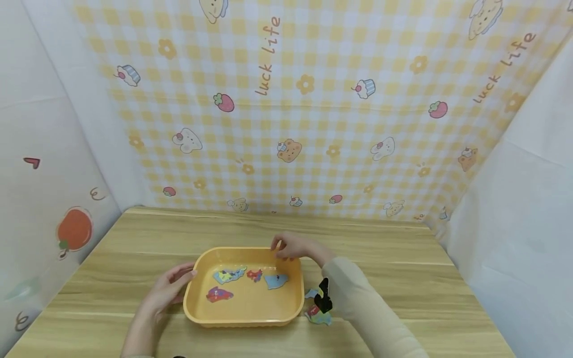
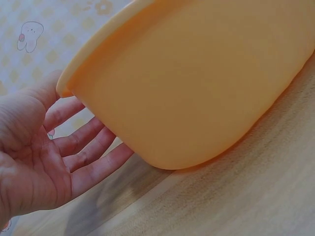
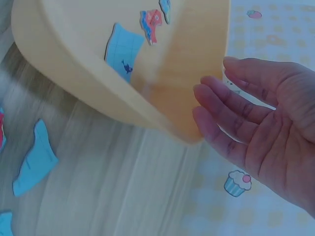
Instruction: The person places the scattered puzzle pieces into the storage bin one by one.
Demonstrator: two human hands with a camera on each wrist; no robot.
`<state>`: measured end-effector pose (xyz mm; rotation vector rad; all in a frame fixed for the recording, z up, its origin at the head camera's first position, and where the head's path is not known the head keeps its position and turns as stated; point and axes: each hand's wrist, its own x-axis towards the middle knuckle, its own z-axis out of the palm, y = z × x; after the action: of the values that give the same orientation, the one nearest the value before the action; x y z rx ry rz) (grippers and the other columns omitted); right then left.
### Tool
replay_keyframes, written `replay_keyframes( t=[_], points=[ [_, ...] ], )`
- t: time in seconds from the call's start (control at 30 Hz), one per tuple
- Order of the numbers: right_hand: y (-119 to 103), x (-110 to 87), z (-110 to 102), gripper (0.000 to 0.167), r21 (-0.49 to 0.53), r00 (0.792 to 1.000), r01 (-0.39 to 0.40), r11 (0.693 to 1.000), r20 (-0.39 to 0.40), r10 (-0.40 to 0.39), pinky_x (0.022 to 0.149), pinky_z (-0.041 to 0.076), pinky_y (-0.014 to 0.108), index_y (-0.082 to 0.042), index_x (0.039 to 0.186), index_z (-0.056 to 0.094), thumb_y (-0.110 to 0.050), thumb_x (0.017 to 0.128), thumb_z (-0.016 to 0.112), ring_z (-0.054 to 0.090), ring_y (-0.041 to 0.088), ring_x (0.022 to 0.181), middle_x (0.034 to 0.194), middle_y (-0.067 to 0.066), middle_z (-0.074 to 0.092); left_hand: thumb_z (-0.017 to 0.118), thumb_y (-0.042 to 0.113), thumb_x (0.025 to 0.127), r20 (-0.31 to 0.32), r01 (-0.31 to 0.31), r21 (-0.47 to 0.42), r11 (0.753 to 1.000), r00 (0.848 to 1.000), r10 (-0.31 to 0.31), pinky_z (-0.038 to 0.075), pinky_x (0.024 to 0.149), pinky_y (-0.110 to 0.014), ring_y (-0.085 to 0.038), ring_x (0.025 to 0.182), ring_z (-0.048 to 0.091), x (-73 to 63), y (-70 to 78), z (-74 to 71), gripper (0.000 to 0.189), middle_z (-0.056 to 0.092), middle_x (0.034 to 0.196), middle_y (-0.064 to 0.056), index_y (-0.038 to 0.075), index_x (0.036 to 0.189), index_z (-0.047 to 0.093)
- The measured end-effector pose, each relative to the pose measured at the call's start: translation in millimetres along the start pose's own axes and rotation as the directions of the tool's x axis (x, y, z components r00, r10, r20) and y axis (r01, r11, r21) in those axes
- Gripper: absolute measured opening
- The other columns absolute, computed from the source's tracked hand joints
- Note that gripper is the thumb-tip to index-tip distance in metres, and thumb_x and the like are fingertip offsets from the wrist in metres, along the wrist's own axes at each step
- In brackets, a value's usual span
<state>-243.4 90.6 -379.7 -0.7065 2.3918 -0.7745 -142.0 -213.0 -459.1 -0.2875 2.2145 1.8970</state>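
Observation:
A yellow plastic basin (image 1: 250, 313) sits on the wooden table. Several flat, irregular puzzle pieces lie inside it, among them a light-blue one (image 1: 275, 281), a small red one (image 1: 254, 275) and a purple-red one (image 1: 219, 294). At the basin's left end my left hand (image 1: 167, 288) holds the rim, thumb over the edge and fingers against the outer wall (image 2: 197, 88). My right hand (image 1: 292, 246) is at the back right corner, loosely bent fingertips right at the rim; nothing shows between thumb and fingers (image 3: 226, 105).
More puzzle pieces lie on the table right of the basin, including a multicoloured one (image 1: 319, 316) and a light-blue one (image 3: 35, 160), partly under the right forearm in the head view. A yellow checked cloth (image 1: 286, 119) hangs behind the table; white sheets hang at both sides.

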Motion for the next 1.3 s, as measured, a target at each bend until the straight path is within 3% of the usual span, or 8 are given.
replay_keyframes(
  t=[0.2, 0.43, 0.73, 1.07, 1.3],
  points=[
    [4.0, -5.0, -7.3, 0.021, -0.047, 0.996, 0.051, 0.998, -0.064, -0.054, 0.054, 0.049, 0.023, 0.002, 0.106, 0.058, -0.006, 0.087, 0.058, 0.059, 0.022, 0.070, 0.087, 0.017, 0.065, 0.054, 0.026, 0.092, -0.001, 0.003, 0.015, 1.000, 1.000, -0.003, 0.057, 0.080, -0.038, -0.016, 0.097, 0.060, -0.6, -0.6, -0.3, 0.057, 0.037, 0.139, -0.027, -0.002, 0.137, 0.033],
    [12.8, -7.4, -9.9, 0.020, -0.107, 0.984, 0.076, 0.991, -0.151, -0.092, 0.063, 0.049, 0.021, 0.002, 0.102, 0.060, -0.009, 0.086, 0.061, 0.057, 0.018, 0.079, 0.088, 0.013, 0.064, 0.054, 0.026, 0.092, -0.005, 0.004, 0.018, 1.000, 1.000, -0.003, 0.057, 0.080, -0.038, -0.015, 0.097, 0.059, -0.9, -0.4, 0.0, 0.056, 0.037, 0.139, -0.027, -0.001, 0.136, 0.034],
    [25.1, -15.7, -11.9, 0.019, -0.044, 0.985, 0.069, 0.997, -0.157, -0.075, 0.065, 0.050, 0.024, 0.005, 0.104, 0.058, -0.006, 0.088, 0.055, 0.056, 0.017, 0.077, 0.089, 0.014, 0.061, 0.054, 0.026, 0.092, 0.009, -0.010, 0.005, 1.000, 1.000, 0.010, 0.056, 0.081, -0.039, -0.014, 0.097, 0.059, 0.8, -1.6, -0.8, 0.056, 0.037, 0.139, -0.027, -0.002, 0.136, 0.034],
    [38.6, -26.3, -15.0, 0.016, -0.004, 0.993, 0.033, 0.999, -0.115, -0.033, 0.050, 0.043, 0.018, 0.005, 0.101, 0.057, -0.003, 0.090, 0.049, 0.059, 0.027, 0.070, 0.083, 0.020, 0.062, 0.053, 0.026, 0.092, 0.004, -0.002, 0.010, 1.000, 1.000, 0.002, 0.056, 0.080, -0.039, -0.013, 0.095, 0.060, 0.2, -2.0, -0.6, 0.056, 0.035, 0.140, -0.027, -0.002, 0.136, 0.033],
    [48.5, -33.2, -15.0, 0.015, -0.010, 0.995, -0.049, 0.999, -0.093, 0.047, 0.051, 0.044, 0.019, 0.003, 0.101, 0.058, -0.006, 0.091, 0.051, 0.058, 0.021, 0.068, 0.081, 0.016, 0.063, 0.052, 0.027, 0.093, 0.009, -0.002, 0.014, 1.000, 1.000, 0.002, 0.056, 0.082, -0.040, -0.014, 0.098, 0.059, 0.3, -1.6, -0.8, 0.056, 0.034, 0.141, -0.027, -0.001, 0.137, 0.033]
  ],
)
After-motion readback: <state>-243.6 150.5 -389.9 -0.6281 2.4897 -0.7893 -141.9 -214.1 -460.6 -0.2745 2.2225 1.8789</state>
